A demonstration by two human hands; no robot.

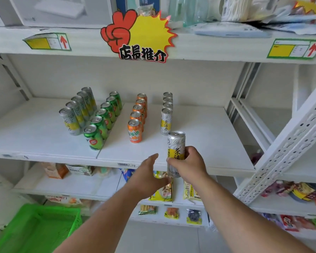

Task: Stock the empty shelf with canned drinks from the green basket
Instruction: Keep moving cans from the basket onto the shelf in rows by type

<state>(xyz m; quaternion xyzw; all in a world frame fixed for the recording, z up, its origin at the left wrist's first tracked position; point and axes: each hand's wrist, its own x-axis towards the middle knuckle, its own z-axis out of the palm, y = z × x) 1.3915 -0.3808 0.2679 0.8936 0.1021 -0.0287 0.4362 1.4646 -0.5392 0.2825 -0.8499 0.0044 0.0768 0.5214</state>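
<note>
Both hands are raised at the front edge of the shelf (217, 143). On the left, the left hand (146, 172) is spread flat with straight fingers and holds nothing; just beside it, the right hand (187, 164) has its fingers and thumb wrapped round the lower half of a silver-and-yellow can (175, 150), held upright over the shelf's near edge.

Across the shelf from left to right stand four rows running front to back: a row of silver-and-yellow cans (77, 112), a row of green cans (101, 123), a row of orange cans (137, 117), and a shorter row of silver cans (167, 115) matching the one in hand. The held can is near the front of that last row, slightly to its right.

To place it well, I would bring the can down straight onto the bare board directly in front of the row's nearest can, label facing out, close but without knocking it, since these tall slim cans would likely tip in a chain. The free hand could steady the neighbour.

Far down at the lower left, the green basket (44, 227) is cut off by the frame, and the part in view shows only its mesh, so whether cans remain cannot be told. Rear cans in each row are mostly hidden behind the front ones.
</note>
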